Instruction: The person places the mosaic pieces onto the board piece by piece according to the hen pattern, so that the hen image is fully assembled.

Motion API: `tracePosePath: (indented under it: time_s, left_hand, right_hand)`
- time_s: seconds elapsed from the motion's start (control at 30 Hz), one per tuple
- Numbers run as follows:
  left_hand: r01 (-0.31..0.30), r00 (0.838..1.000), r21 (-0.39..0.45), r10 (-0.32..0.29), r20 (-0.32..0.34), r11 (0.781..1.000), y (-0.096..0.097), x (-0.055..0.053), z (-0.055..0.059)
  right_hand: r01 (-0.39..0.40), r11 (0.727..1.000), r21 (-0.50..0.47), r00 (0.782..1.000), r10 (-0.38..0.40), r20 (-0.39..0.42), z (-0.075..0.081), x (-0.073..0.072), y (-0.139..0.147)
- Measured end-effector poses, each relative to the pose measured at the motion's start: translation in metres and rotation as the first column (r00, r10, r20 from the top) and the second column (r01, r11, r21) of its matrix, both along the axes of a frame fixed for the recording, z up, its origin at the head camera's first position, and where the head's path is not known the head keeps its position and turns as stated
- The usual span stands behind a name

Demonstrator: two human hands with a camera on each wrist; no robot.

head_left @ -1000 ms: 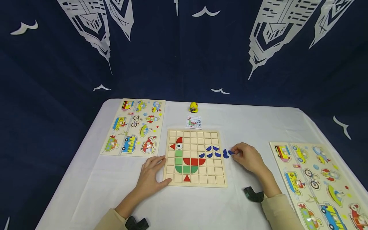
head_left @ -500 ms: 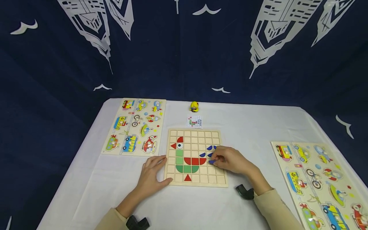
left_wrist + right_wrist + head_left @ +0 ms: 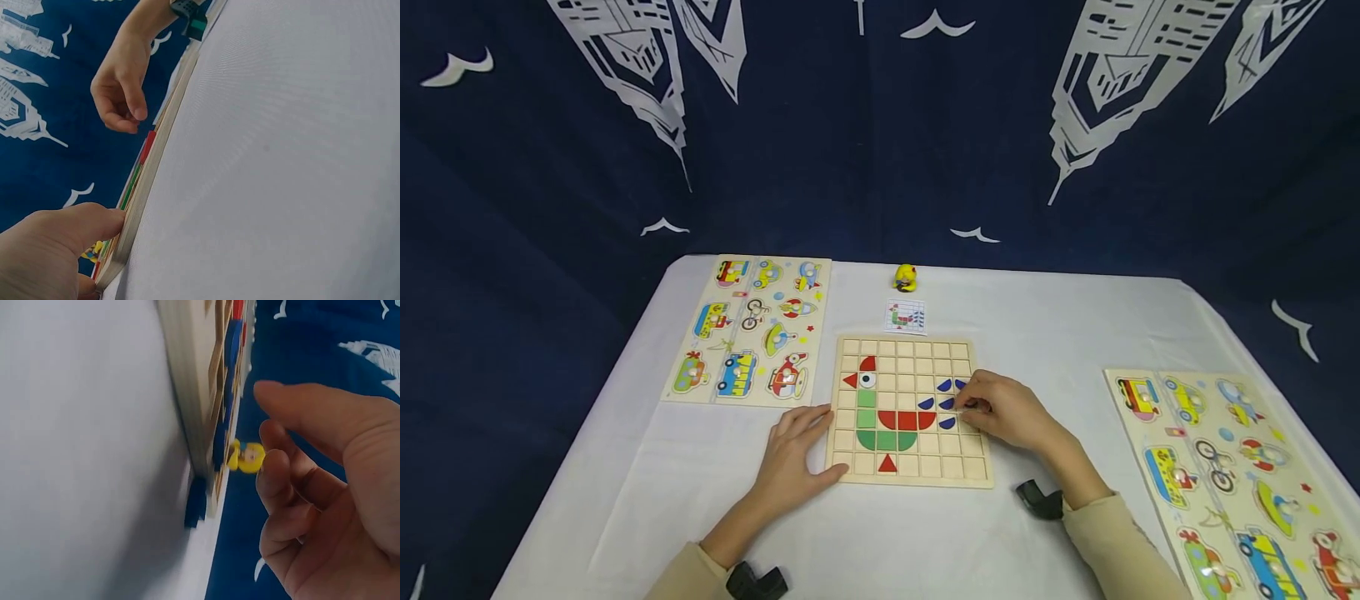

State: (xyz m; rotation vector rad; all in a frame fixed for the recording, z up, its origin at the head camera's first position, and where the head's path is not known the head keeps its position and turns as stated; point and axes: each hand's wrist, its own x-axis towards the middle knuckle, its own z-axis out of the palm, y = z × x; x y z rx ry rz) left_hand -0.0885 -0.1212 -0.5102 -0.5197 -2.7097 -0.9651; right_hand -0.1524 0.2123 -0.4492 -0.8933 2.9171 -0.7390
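Observation:
My left hand (image 3: 793, 454) rests at the lower left corner of a wooden grid board (image 3: 925, 468), its thumb against the front edge and fingers along the left side. Over the board's right side hovers my right hand (image 3: 1011, 412), loosely curled with a gap between thumb and index finger and nothing held. Just left of its fingertips lies a blue rounded wooden piece (image 3: 947, 423), below several similar blue pieces, some partly hidden by the hand. Red pieces (image 3: 907, 422) and green pieces (image 3: 887, 442) form a bird shape. In the right wrist view, a blue piece (image 3: 195, 503) lies beside the board.
Beyond the board are a small pattern card (image 3: 906, 317) and a yellow toy figure (image 3: 906, 278). Vehicle puzzle boards lie at the left (image 3: 745, 333) and at the right (image 3: 1225, 475) of the white table (image 3: 1037, 325). A dark blue curtain (image 3: 820, 167) hangs behind.
My right hand has brought a blue piece from beside the board leftward onto the grid, let go of it, and lifted slightly away. The left hand stays at the board's corner.

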Motion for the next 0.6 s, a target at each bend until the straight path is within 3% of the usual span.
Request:
tracePosePath:
  time_s: [0.17, 0.27, 0.43, 0.6]
  left_hand:
    - [0.006, 1.000, 0.019, -0.006, 0.000, 1.000, -0.001, 0.000, -0.002]
    - [0.015, 1.000, 0.040, -0.016, 0.018, 0.999, -0.001, 0.000, -0.003]
    - [0.018, 1.000, 0.037, -0.019, 0.017, 0.999, 0.000, 0.001, -0.002]
    - [0.010, 0.999, 0.023, -0.011, 0.044, 1.000, -0.002, 0.000, 0.001]
  right_hand:
    - [-0.092, 0.996, 0.014, 0.995, 0.092, 0.024, -0.005, 0.000, -0.011]
    - [-0.097, 0.995, 0.012, 0.995, 0.096, 0.030, -0.006, 0.000, -0.013]
    - [-0.031, 0.999, -0.030, 0.999, 0.032, 0.030, -0.006, 0.001, 0.000]
    - [0.106, 0.992, -0.071, 0.994, -0.106, 0.008, -0.007, -0.001, 0.024]
